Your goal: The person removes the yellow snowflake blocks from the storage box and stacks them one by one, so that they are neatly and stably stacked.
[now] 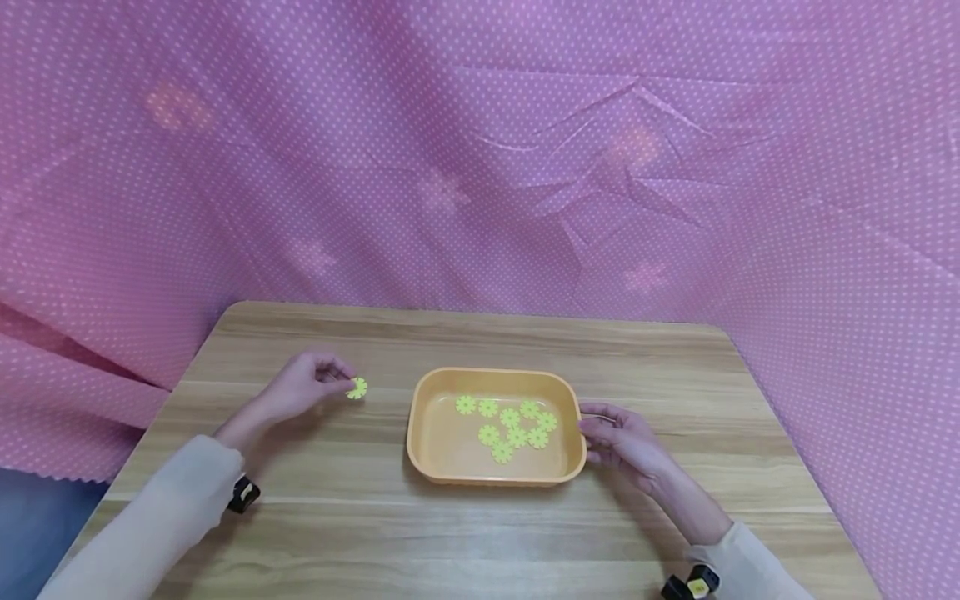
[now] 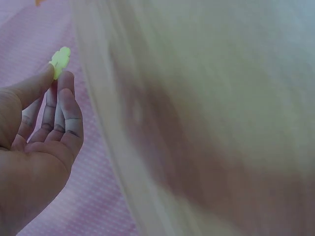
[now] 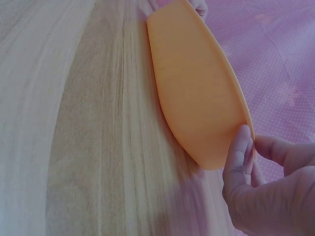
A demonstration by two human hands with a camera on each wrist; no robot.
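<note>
Between the thumb and fingertips of my left hand [image 1: 303, 387] is a yellow flower-shaped disc [image 1: 357, 388] with notched edges. That hand is above the table, left of an orange plastic tray [image 1: 422, 450]. In the left wrist view the pinched disc [image 2: 61, 62] is seen nearly edge-on. My right hand [image 1: 624, 440] grips the right end of the tray by its rim, with the thumb on the rim and the fingers against the outer wall. Several more yellow discs [image 1: 516, 437] lie in the tray, mostly toward its right half; the right wrist view shows only the tray's outer side [image 3: 197, 83].
The tray stands on a wood-grain table [image 1: 480, 542]. A pink dotted cloth [image 1: 480, 167] hangs behind the table and along both sides. Each wrist wears a small black device, such as the one on the left wrist [image 1: 243, 494].
</note>
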